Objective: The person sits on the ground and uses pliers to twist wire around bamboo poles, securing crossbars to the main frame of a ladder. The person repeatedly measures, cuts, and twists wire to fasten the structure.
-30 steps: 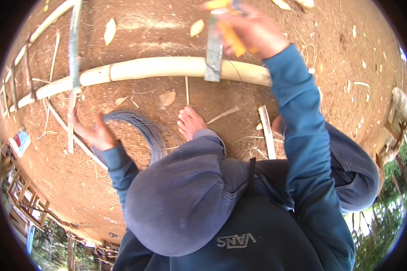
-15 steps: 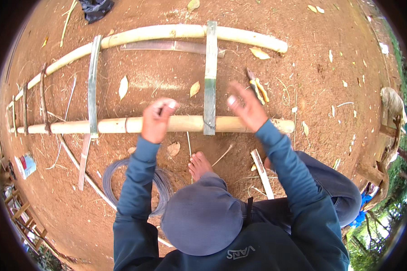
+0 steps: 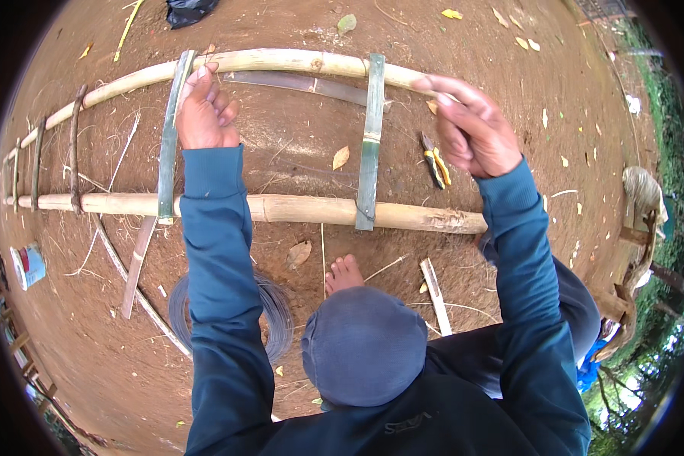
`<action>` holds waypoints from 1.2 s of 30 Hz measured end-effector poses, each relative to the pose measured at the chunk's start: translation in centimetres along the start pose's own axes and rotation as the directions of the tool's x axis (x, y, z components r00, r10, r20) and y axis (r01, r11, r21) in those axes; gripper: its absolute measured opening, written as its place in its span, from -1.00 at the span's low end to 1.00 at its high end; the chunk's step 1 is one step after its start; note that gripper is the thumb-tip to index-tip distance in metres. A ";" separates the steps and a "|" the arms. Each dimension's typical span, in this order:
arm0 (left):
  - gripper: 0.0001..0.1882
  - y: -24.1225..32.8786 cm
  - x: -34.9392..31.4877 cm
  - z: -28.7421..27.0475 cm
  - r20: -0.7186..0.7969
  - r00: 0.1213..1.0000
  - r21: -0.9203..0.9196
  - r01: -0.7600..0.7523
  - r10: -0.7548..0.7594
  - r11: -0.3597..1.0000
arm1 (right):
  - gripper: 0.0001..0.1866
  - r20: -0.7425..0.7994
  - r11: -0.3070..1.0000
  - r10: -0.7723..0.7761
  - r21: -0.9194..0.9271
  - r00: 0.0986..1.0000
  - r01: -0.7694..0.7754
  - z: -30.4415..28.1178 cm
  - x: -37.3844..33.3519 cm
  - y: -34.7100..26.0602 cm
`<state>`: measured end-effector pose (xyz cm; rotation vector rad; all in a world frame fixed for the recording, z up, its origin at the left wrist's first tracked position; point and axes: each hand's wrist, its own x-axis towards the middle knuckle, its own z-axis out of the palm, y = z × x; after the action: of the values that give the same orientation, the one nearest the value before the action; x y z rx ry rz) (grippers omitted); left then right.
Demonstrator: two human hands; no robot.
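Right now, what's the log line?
Left hand: near left green bamboo slat; right hand: near far bamboo pole; pliers: on dirt; wire coil: on dirt

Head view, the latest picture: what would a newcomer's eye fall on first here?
Probably the ladder-like bamboo frame stretching across the soil. Next come the raised hands: the left hand in front of the left green bamboo slat, the right hand up and right of the yellow-and-black-handled pliers lying inside the frame. Lower left, a coil of grey wire shows partly behind the left forearm.
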<state>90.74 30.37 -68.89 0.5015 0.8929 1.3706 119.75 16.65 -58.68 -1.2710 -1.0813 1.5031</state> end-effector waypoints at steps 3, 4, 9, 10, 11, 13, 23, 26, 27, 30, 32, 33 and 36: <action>-0.84 0.8 -0.9 0.0 -0.120 0.990 0.066 -0.072 0.080 0.995 | -0.63 0.119 0.940 -0.009 -0.337 0.993 0.049 2.6 4.3 -1.1; -0.83 1.0 -1.0 -0.2 -0.162 0.982 0.084 -0.084 0.097 0.993 | -0.62 0.163 0.903 -0.007 -0.422 0.987 0.076 3.4 5.7 -1.1; -0.83 1.6 -1.1 -1.4 -0.303 0.932 0.115 -0.174 0.202 0.978 | -0.68 0.227 0.814 0.311 -0.564 0.923 -0.136 4.9 11.4 2.4; -0.83 1.5 -1.2 -1.0 -0.324 0.920 0.127 -0.186 0.218 0.974 | -0.68 0.244 0.820 0.344 -0.549 0.907 -0.163 4.9 12.4 3.2; -0.83 1.2 -1.3 -0.6 -0.340 0.915 0.143 -0.178 0.218 0.974 | -0.68 0.261 0.824 0.376 -0.533 0.889 -0.192 5.1 13.4 4.2; -0.83 0.4 -1.2 0.7 -0.361 0.908 0.168 -0.159 0.211 0.973 | -0.67 0.298 0.797 0.409 -0.576 0.863 -0.179 4.9 15.0 5.1; -0.81 -2.2 3.0 6.2 -0.384 0.923 -0.122 -0.020 -0.029 0.992 | -0.73 0.548 0.785 0.200 -0.585 0.812 0.202 -2.8 16.9 7.5; -0.81 -1.4 4.2 5.8 -0.177 0.937 -0.255 0.252 -0.301 0.934 | -0.74 0.602 0.787 0.197 -0.568 0.773 0.242 -8.5 14.8 7.3; -0.81 -0.9 4.3 5.8 -0.164 0.931 -0.198 0.292 -0.326 0.936 | -0.73 0.622 0.816 0.200 -0.533 0.757 0.223 -9.9 13.9 7.2; -0.81 -2.0 4.2 5.1 -0.151 0.934 -0.093 0.312 -0.323 0.946 | -0.75 0.665 0.883 0.257 -0.456 0.701 0.109 -12.7 12.9 4.8; -0.82 -1.7 2.8 4.1 -0.409 0.889 -0.108 0.179 -0.207 0.978 | -0.74 0.673 0.931 0.228 -0.363 0.703 0.046 -12.9 13.7 4.8; -0.75 -2.1 1.9 4.3 -0.536 0.839 0.050 0.141 -0.092 0.989 | -0.75 0.628 0.937 0.285 -0.340 0.724 -0.075 -12.9 14.1 4.8; -0.74 -3.1 2.8 7.6 -0.525 0.850 0.208 0.081 0.041 0.975 | -0.72 0.353 0.908 0.405 -0.046 0.843 -0.416 -14.2 13.8 5.1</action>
<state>98.54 34.01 -67.48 0.2783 1.5125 1.4200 131.97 29.85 -68.33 -1.2927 -1.0416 2.1354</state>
